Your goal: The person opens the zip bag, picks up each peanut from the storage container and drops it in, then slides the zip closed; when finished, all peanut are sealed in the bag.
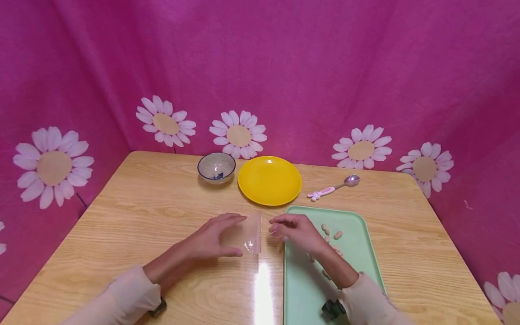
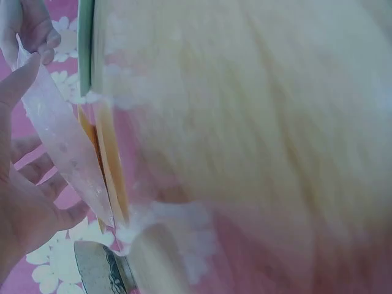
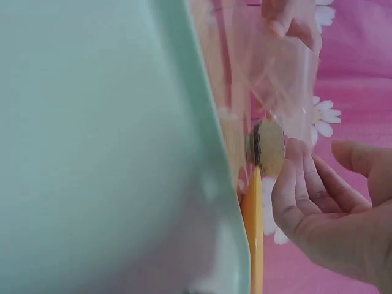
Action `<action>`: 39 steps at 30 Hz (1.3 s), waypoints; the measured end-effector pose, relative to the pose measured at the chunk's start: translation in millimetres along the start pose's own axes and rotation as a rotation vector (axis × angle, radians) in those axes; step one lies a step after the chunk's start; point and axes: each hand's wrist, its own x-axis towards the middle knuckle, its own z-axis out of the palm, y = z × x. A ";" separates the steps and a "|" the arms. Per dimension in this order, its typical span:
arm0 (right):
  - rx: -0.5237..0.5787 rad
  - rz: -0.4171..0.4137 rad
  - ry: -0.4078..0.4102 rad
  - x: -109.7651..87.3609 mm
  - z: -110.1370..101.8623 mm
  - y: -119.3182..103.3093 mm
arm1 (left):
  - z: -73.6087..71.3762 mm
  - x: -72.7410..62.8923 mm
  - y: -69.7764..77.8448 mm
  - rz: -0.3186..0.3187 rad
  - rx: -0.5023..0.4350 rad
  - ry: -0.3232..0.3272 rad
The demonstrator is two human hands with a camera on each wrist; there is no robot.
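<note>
A clear plastic bag with a reddish line along one edge is upright between my two hands, above the table. My left hand is at its left side, thumb and fingers spread wide apart. In the left wrist view, the thumb overlaps one edge of the bag and other fingers lie behind it. My right hand is over the tray's left edge, facing the bag's reddish edge. In the right wrist view, its fingertips overlap the bag's lower edge, and its thumb stands apart from them.
A green tray with several peanuts lies under my right forearm. Behind the hands are a yellow plate, a patterned bowl and a spoon with a pink rabbit handle. A pink flowered curtain surrounds the wooden table.
</note>
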 end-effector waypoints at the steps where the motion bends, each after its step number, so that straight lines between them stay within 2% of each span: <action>1: 0.019 0.011 -0.008 0.5 2.2 -0.4 | 0.8 0.2 1.2 0.002 -0.010 0.002; 9: 0.184 0.068 -0.095 5.1 11.0 0.7 | 5.8 2.2 7.6 -0.025 -0.111 0.013; 15: 0.186 0.079 -0.101 6.1 12.5 -0.1 | 7.0 4.0 7.1 0.005 -0.100 0.016; 19: 0.205 0.059 -0.084 7.1 16.2 1.2 | 6.8 3.3 7.6 -0.004 -0.081 0.018; 22: 0.215 0.069 -0.056 8.1 19.2 1.8 | 6.0 4.9 11.1 -0.024 -0.053 0.063; 25: 0.205 0.104 -0.025 8.1 19.0 -0.4 | 5.5 11.8 20.4 -0.044 -0.067 0.167; 27: 0.189 0.133 -0.008 8.3 17.8 -2.4 | 4.8 18.5 29.2 -0.064 -0.130 0.220; 29: 0.183 0.139 -0.004 8.2 16.1 -3.8 | 4.0 25.7 37.7 -0.085 -0.223 0.234; 32: 0.190 0.122 -0.010 8.2 14.6 -4.3 | 2.9 35.3 48.3 -0.155 -0.386 0.157; 34: 0.195 0.103 -0.019 7.5 13.7 -4.4 | 3.4 40.7 53.0 -0.211 -0.454 0.088; 36: 0.192 0.094 -0.020 6.6 13.5 -4.9 | 4.4 44.6 56.3 -0.258 -0.497 0.032; 39: 0.181 0.084 -0.025 4.9 13.5 -5.4 | 6.0 47.4 57.8 -0.288 -0.520 -0.010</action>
